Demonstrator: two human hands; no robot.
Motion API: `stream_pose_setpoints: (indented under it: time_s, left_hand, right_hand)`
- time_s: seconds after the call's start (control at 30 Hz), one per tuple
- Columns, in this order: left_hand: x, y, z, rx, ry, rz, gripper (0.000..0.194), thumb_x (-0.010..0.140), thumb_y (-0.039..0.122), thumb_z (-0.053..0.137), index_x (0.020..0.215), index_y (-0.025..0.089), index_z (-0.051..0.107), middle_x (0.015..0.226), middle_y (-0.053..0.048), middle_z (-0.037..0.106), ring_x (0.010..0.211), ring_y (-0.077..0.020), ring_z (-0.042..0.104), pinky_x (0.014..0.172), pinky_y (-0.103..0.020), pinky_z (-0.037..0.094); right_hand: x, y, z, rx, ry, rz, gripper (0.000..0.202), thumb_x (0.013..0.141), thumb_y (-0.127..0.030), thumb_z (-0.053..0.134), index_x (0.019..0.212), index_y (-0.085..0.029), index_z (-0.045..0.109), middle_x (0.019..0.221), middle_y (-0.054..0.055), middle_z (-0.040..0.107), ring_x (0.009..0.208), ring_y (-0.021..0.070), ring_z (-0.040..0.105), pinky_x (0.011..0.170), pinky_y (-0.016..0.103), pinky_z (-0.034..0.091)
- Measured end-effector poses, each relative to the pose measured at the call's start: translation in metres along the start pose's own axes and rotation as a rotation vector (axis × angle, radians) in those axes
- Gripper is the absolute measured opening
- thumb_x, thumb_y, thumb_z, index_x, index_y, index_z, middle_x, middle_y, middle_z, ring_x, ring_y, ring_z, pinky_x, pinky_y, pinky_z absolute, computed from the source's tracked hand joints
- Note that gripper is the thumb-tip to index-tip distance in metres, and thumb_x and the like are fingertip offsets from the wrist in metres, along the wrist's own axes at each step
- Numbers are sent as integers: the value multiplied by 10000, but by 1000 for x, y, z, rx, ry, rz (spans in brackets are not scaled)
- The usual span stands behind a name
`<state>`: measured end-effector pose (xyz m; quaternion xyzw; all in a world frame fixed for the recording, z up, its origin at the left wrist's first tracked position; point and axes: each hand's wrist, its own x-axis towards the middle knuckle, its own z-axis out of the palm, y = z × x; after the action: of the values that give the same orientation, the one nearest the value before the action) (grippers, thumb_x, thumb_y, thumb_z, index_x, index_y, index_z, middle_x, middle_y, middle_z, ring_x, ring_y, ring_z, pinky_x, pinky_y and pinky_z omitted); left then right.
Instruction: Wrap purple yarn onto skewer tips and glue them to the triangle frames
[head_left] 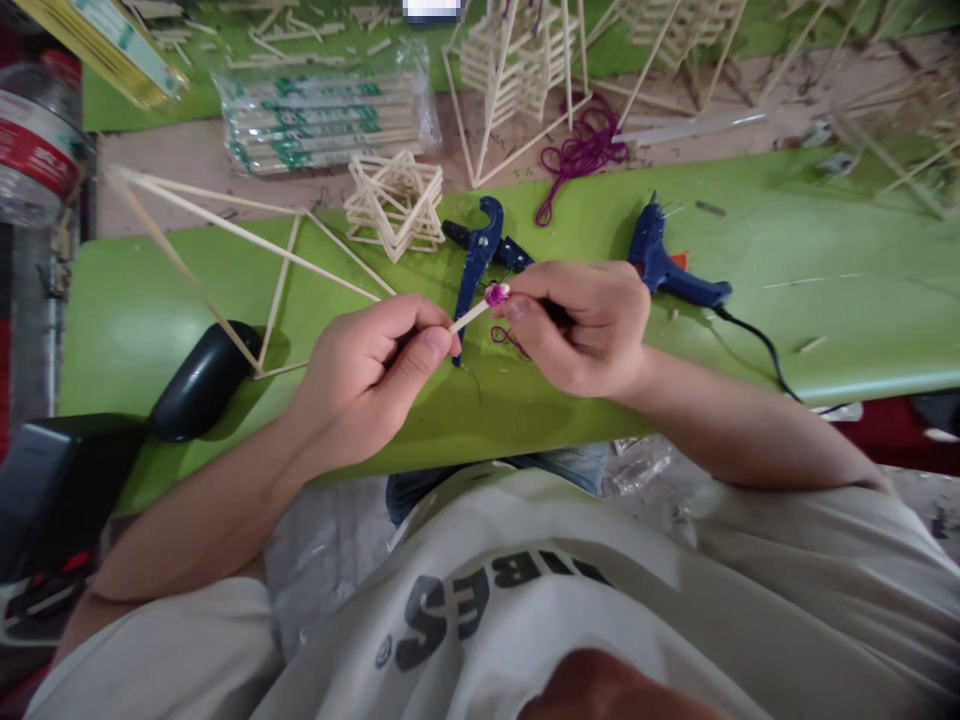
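Note:
My left hand point(382, 365) is closed, its thumb and fingers pinching a thin wooden stick point(471, 317). Purple string point(496, 294) is wound around the stick's far end. There my right hand point(581, 325) is closed in a pinch on the string, and a loose purple loop hangs just below. Behind and under the stick lies a blue hand cutter point(480, 260) on the green table. A large triangular frame of sticks point(281, 290) reaches behind my left hand; whether the held stick joins it is hidden.
A blue glue gun point(667, 260) with a black cord lies right. Behind are a small stick lattice point(397, 205), a packet of sticks point(322, 115), purple string point(585, 150) and a stick tower point(517, 65). A black computer mouse point(204, 382) and bottle point(37, 140) stand left.

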<state>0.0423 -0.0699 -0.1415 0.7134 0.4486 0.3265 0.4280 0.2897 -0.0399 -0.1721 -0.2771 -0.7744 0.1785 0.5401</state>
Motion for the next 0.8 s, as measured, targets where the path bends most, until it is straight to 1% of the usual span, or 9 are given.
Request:
stream_pose_setpoints:
  time_s: [0.17,0.27,0.33,0.43,0.5,0.6,0.67,0.73,0.8]
  left_hand:
    - [1,1,0,44,54,19,188,1111,408,713,997,279,789,701,25,653,562,-91,533,496,-268,396]
    - [1,3,1,111,138,28,154,1083,379,755,977,270,780,768,15,723,612,-106,611,545,-274,466]
    - [1,4,2,170,199,60,133,1065,358,779,965,270,784,803,12,754,655,-121,656,576,-287,498]
    - [1,4,3,242,260,112,119,1050,363,797,967,278,794,834,17,779,695,-132,690,616,-303,523]
    - [0,2,3,271,275,127,113,1040,379,809,976,287,799,844,23,789,702,-132,699,632,-308,529]
    - [1,0,2,301,276,133,102,1024,385,824,976,296,803,845,28,793,695,-131,697,628,-308,531]
    - [1,0,2,303,285,145,87,1021,368,822,977,297,801,842,32,792,688,-126,690,619,-303,529]
    - [1,1,2,286,289,161,77,1023,352,820,979,294,794,843,33,790,689,-121,685,619,-297,533]
    - [0,2,2,272,283,156,77,1031,355,813,990,293,790,851,28,789,699,-125,683,632,-305,545]
  right_hand:
    - [-1,0,0,21,-12,12,153,1053,-175,609,955,-225,715,717,-39,684,551,84,557,515,232,420]
    - [-2,-1,-1,51,-17,-14,139,1052,-186,639,929,-213,697,672,-50,631,518,73,493,500,232,381]
    - [-2,-2,-1,79,-43,-17,176,1058,-199,654,885,-205,679,655,-49,595,519,69,463,503,242,350]
    - [-2,-1,-1,183,-97,58,317,1123,-270,594,814,-204,628,668,-26,583,577,86,512,541,261,360]
    - [-2,-1,-1,259,-118,129,359,1161,-340,549,839,-210,641,706,-15,619,611,96,547,566,264,404]
    - [-2,-3,2,370,-110,238,237,1132,-366,640,975,-201,707,787,-7,690,623,89,564,578,253,462]
    - [-2,-3,4,439,-100,298,162,1095,-331,708,1026,-185,710,773,-15,677,603,80,544,550,242,444]
    - [-3,-3,5,436,-102,323,158,1097,-317,703,1010,-185,700,748,-27,637,601,77,510,533,237,404]
    - [-4,-1,5,370,-106,305,187,1108,-307,671,967,-186,692,747,-26,613,627,78,486,552,239,386]
